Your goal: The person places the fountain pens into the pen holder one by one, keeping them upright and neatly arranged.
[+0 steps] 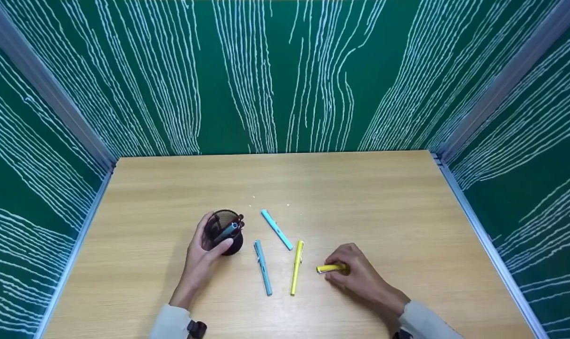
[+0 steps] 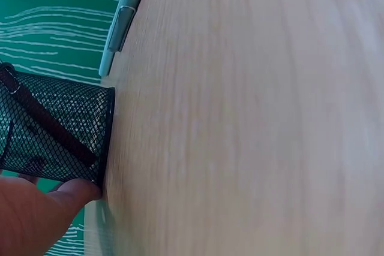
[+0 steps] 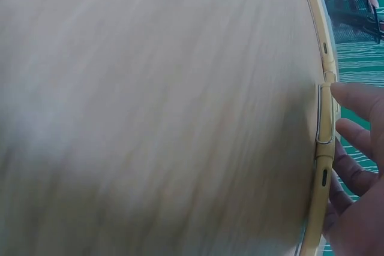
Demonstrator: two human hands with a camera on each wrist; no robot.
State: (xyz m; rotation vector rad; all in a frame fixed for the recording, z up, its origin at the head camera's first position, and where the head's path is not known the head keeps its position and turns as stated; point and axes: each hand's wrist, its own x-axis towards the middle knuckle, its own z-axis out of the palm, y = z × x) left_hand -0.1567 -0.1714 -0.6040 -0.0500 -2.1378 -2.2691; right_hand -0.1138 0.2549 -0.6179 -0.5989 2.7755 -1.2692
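My left hand (image 1: pixel 201 263) grips a black mesh pen cup (image 1: pixel 235 246), thumb and fingers around its side. Inside the cup stand a blue pen (image 1: pixel 227 231) and several dark reddish-brown pens (image 1: pixel 240 221). In the left wrist view, the thumb presses near the base of the cup (image 2: pixel 72 97), and a dark pen shows slanting through the mesh. On the right, my right hand (image 1: pixel 360 278) pinches a yellow pen (image 1: pixel 329 268), its clip end pointing left. The right wrist view has this yellow pen (image 3: pixel 324 166) along the fingertips, close over the table.
Between the hands lie a second yellow pen (image 1: pixel 297 268), a blue pen (image 1: pixel 263 268) and a light-blue pen (image 1: pixel 276 230). The wooden table (image 1: pixel 360 188) is bordered by green panels (image 1: pixel 304 70) with white wavy lines. Small white specks (image 1: pixel 288 205) dot the tabletop.
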